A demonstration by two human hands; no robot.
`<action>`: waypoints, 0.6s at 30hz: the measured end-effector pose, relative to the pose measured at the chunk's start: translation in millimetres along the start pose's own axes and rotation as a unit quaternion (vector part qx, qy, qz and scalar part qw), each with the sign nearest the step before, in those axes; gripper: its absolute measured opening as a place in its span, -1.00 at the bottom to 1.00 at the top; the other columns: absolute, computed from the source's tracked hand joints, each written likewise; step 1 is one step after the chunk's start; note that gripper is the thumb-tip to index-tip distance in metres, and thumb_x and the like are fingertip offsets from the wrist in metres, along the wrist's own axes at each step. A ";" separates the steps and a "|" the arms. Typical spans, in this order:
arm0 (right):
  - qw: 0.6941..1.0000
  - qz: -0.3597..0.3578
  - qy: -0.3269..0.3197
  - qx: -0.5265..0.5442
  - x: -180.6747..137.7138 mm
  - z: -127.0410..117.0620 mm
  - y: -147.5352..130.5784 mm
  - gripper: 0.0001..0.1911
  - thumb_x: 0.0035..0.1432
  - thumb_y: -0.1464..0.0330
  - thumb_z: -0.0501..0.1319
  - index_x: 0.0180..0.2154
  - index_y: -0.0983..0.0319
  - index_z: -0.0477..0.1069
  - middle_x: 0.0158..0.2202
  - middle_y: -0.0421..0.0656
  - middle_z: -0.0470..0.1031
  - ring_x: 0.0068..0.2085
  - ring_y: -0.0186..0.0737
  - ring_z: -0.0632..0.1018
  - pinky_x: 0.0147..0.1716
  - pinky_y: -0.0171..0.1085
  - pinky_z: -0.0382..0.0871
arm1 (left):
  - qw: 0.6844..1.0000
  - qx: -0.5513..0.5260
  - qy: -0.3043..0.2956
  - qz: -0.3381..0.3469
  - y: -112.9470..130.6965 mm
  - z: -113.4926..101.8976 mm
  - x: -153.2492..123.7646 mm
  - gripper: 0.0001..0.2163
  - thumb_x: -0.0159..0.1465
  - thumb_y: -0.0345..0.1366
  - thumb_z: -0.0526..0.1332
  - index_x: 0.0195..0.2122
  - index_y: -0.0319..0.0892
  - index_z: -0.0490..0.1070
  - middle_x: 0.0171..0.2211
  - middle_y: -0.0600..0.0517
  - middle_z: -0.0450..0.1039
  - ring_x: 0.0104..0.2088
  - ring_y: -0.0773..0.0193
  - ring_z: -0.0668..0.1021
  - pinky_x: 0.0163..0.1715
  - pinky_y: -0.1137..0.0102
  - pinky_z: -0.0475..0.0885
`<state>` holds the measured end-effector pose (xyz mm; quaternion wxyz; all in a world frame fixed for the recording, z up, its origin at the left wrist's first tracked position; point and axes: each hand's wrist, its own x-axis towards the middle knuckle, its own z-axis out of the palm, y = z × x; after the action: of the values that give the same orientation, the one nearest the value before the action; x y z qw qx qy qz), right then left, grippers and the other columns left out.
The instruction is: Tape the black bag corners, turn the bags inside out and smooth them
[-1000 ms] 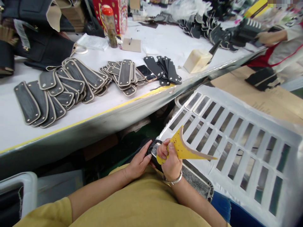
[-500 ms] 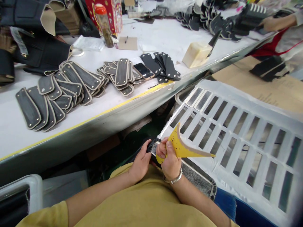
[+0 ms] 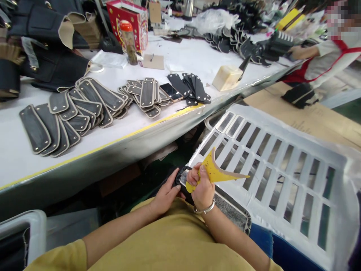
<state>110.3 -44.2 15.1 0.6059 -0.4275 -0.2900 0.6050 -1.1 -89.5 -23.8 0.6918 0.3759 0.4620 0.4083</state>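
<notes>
My right hand (image 3: 201,186) is closed around the narrow end of a yellow fan-shaped scraper (image 3: 216,169), whose wide, concave edge points up and right. A black-edged panel with a grey fuzzy face (image 3: 232,212) lies across my lap, running beneath my right wrist. My left hand (image 3: 166,194) grips the panel's black rim at its far left end, thumb on top and the other fingers partly hidden. The scraper's narrow end is close over that end of the panel; whether they touch I cannot tell.
Left of me, a white table (image 3: 113,150) bears black strap pieces with pale edges (image 3: 36,128), a phone (image 3: 171,92), a bottle (image 3: 129,43), and a block (image 3: 227,78). A white slotted rack (image 3: 254,150) stands at right. Another person's hand (image 3: 299,52) works farther back.
The view has shifted slightly, showing more of the far table and the other person. Both my hands keep their grips, and the scraper has barely moved.
</notes>
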 end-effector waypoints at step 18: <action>0.987 -0.046 -0.056 -0.144 -8.2 19.6 16.4 -0.74 0.21 0.14 0.03 -0.37 0.18 0.27 -0.65 -0.35 0.00 -0.61 -0.40 0.09 -0.62 -0.34 0.01 | 0.971 -0.224 -0.063 -0.061 -5.0 -15.3 8.5 -0.30 0.12 -0.32 0.10 0.29 -0.13 -0.16 -0.18 -0.05 0.48 -0.34 0.21 0.56 -0.23 0.25 0.42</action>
<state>84.5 -50.6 11.3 0.5480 -0.4621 -0.4270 0.5512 -12.4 -81.5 -35.5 0.8097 0.2073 0.3363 0.4339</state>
